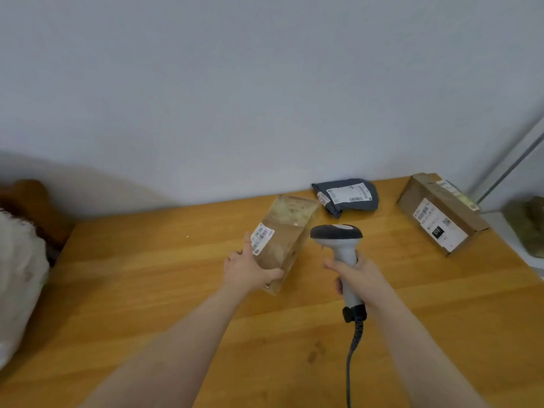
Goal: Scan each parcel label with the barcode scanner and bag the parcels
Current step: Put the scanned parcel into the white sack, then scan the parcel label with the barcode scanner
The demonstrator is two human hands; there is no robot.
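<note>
A long brown cardboard parcel [287,237] lies near the middle of the wooden table [147,275], its white barcode label [262,237] facing up and left. My left hand [247,267] grips its near end, thumb round the front corner. My right hand [357,275] holds the grey handle of a corded barcode scanner [338,240], whose dark head sits just right of the parcel. Against the wall lies a dark grey poly-bag parcel [347,197] with a white label. At the far right lies a larger brown box [438,213] with labels.
A white sack-like bag [17,278] bulges at the table's left edge, with a brown object [29,198] behind it. The scanner's coiled cable [353,348] runs toward me across the tabletop. An olive object [527,222] and a metal pole [512,163] stand at the right.
</note>
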